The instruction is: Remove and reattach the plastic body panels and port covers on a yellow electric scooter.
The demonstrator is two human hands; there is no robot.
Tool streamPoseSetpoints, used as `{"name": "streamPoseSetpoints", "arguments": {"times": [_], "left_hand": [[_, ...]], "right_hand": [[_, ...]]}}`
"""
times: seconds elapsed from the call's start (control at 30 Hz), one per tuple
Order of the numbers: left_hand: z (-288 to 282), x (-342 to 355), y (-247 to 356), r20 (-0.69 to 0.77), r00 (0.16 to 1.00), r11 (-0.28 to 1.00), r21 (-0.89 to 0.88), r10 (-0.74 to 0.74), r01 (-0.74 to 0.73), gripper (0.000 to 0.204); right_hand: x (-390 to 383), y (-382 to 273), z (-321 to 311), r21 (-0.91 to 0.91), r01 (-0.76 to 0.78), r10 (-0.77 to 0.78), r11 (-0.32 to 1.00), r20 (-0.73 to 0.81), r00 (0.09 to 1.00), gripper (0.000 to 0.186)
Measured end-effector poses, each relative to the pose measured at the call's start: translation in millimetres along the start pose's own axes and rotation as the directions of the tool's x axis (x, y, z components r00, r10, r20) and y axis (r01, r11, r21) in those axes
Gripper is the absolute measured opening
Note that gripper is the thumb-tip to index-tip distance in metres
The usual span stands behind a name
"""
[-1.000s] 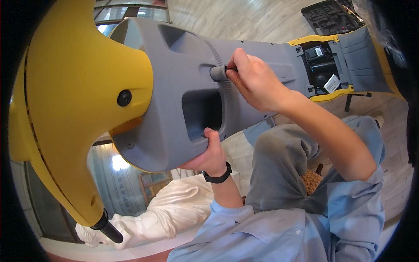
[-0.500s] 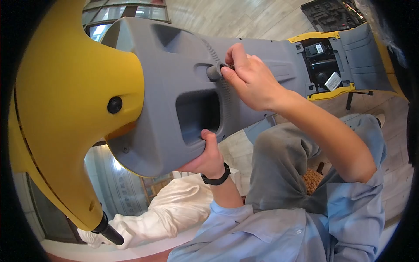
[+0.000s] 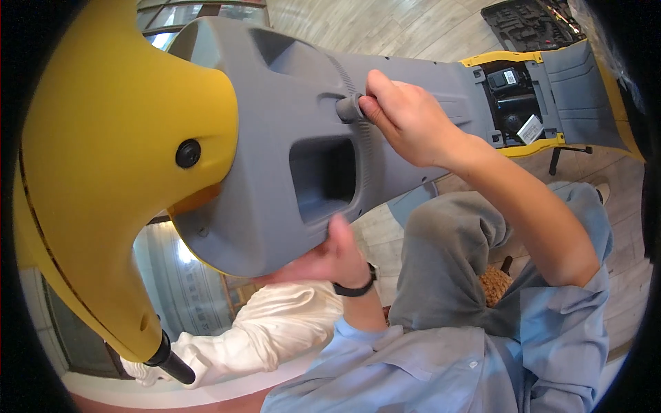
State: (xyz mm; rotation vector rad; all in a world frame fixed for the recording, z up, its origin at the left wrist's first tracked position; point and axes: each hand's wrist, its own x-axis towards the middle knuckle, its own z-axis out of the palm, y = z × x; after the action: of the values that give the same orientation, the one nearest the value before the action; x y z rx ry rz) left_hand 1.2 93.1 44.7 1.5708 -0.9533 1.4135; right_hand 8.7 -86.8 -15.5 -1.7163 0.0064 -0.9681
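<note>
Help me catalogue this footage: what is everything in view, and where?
Curved plastic shell: 1, yellow, left
Long plastic body: 1, grey, centre to right
Short cylindrical plastic post: 1, grey, on body
Tubular handle: 1, black, shell tip
Rectangular bay: 1, black, right
Rectangular label: 1, white, in bay
Open tool case: 1, black, upper right
Draped statue: 1, white, lower left
Textured round object: 1, brown, lower right
Wood-look floor: 1, pale grey, behind
Left hand: 1, bare, by body's lower edge
Right hand: 1, bare, at post
Wristband: 1, black, left wrist
Shirt: 1, light blue, bottom
Trousers: 1, grey, lower right
</note>
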Motion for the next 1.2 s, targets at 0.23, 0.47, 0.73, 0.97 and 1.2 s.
{"name": "streamPoseSetpoints", "arguments": {"times": [0.23, 0.47, 0.73, 0.97, 1.2], "left_hand": [[-31, -62, 62, 0.851, -0.097, -0.378, -0.124, -0.517, 0.918, 0.041], [58, -36, 24, 0.91, -0.152, -0.723, -0.196, -0.386, 0.662, 0.038], [55, -34, 27, 0.889, -0.166, -0.801, -0.286, -0.426, 0.525, 0.04], [61, -42, 10, 0.91, -0.155, -0.893, -0.325, -0.385, 0.312, 0.036], [71, -49, 2, 0.918, -0.139, -0.884, -0.305, -0.372, 0.353, 0.034]], "right_hand": [[-4, -6, 1, 0.005, -0.021, 0.021, 1.0, -0.014, 1.0, 0.016], [2, -6, -5, 0.064, -0.025, 0.023, 0.998, 0.019, 1.0, 0.022], [-1, 1, -14, 0.104, 0.091, -0.077, 0.99, -0.134, 0.988, 0.017], [0, -7, -16, 0.108, 0.049, -0.029, 0.993, -0.179, 0.983, 0.01], [6, 1, -22, -0.006, 0.143, -0.143, 0.99, -0.142, 0.98, 0.011]]}}
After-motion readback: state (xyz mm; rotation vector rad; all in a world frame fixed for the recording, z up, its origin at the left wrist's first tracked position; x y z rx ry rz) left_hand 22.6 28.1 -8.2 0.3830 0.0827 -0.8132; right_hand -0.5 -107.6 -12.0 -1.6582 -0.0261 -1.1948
